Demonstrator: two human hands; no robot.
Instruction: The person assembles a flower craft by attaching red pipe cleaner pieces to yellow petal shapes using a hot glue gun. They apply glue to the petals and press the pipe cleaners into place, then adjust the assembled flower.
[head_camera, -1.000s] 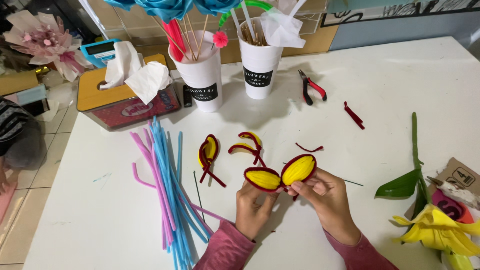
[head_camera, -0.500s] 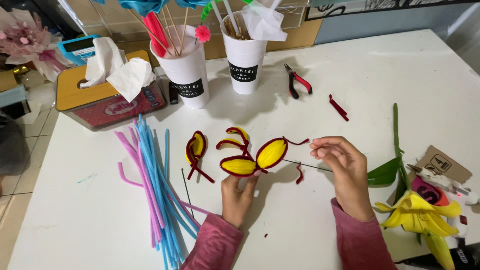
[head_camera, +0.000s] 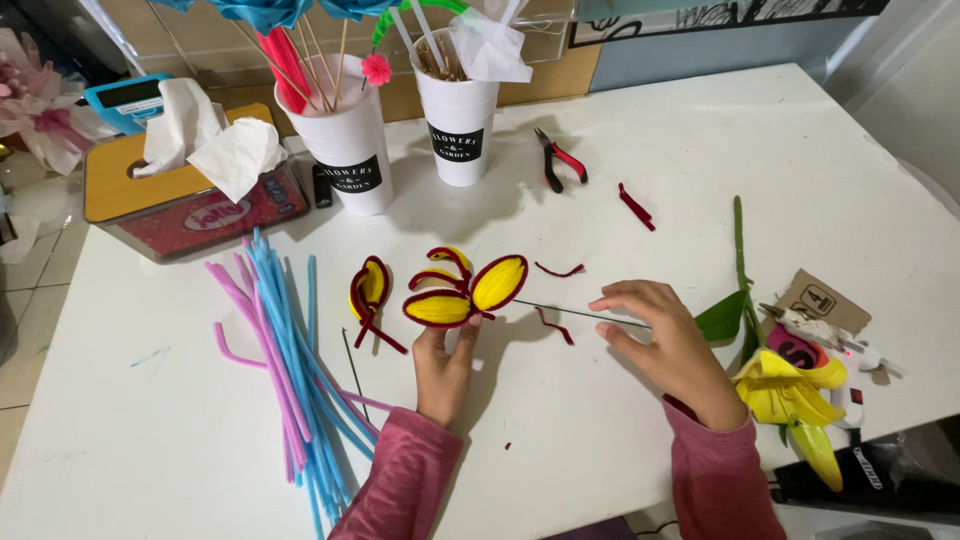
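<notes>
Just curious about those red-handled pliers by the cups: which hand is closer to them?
Right. The right hand lies below the pliers, slightly to their right; the left hand sits farther down, to their left, holding yellow petals.
</notes>
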